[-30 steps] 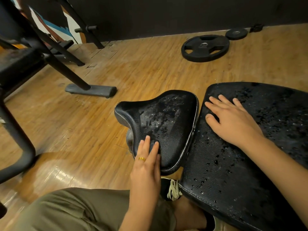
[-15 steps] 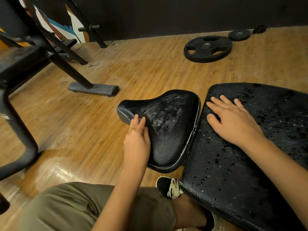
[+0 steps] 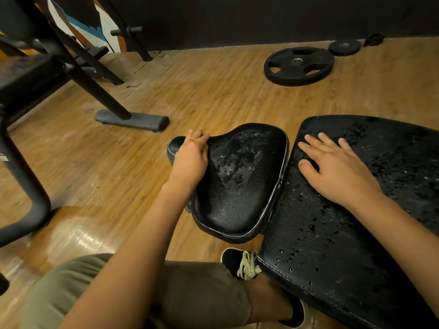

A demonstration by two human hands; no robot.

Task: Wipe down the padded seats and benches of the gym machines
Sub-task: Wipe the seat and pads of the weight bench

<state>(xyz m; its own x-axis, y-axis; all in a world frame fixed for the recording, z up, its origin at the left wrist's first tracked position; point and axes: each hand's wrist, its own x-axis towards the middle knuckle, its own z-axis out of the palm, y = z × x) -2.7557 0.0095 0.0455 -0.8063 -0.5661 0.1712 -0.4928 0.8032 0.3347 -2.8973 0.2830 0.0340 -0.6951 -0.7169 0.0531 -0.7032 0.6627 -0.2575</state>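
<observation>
Wooden flooring (image 3: 213, 91) is seen beneath a wet seat pad (image 3: 242, 186) mid-frame, its narrow end gripped by curled fingers of the left hand (image 3: 190, 160); the right hand (image 3: 337, 172) is laid flat, fingers spread, on the bench pad (image 3: 356, 245) at right.

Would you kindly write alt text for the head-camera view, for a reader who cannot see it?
A person's left hand curls its fingers over the narrow end of a wet black seat pad, while the right hand lies flat on the droplet-covered bench pad beside it. A large weight plate lies on the wooden floor behind.
</observation>
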